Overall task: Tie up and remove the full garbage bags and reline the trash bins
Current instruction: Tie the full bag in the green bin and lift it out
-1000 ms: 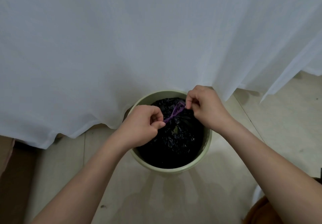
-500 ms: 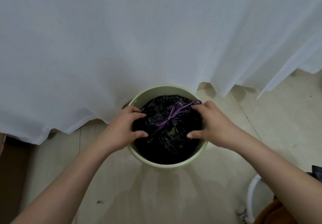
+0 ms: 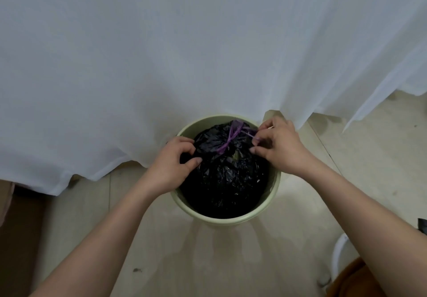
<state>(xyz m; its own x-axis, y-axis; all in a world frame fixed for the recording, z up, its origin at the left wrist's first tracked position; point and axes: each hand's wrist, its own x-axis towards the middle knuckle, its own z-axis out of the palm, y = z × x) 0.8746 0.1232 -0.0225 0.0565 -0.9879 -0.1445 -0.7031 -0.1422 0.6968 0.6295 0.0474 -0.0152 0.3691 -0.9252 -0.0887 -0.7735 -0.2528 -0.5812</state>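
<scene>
A round pale green trash bin [image 3: 272, 201] stands on the floor at the foot of a white curtain. Inside it sits a full black garbage bag [image 3: 228, 179], its top gathered and bound by a purple drawstring [image 3: 232, 136]. My left hand [image 3: 172, 164] grips the bag's left side, thumb and fingers curled into the plastic. My right hand [image 3: 276, 145] is at the bag's upper right and pinches a strand of the purple drawstring between its fingertips.
The white curtain [image 3: 184, 54] hangs over the far rim of the bin and fills the upper view. Light wood-look floor [image 3: 208, 255] lies in front. A white curved object [image 3: 338, 264] and orange fabric [image 3: 351, 280] sit at the bottom right, a brown surface [image 3: 16, 227] at left.
Both hands let go of the taut drawstring and dropped to the bag's sides. Now the left hand grips the plastic and the right pinches a drawstring strand.
</scene>
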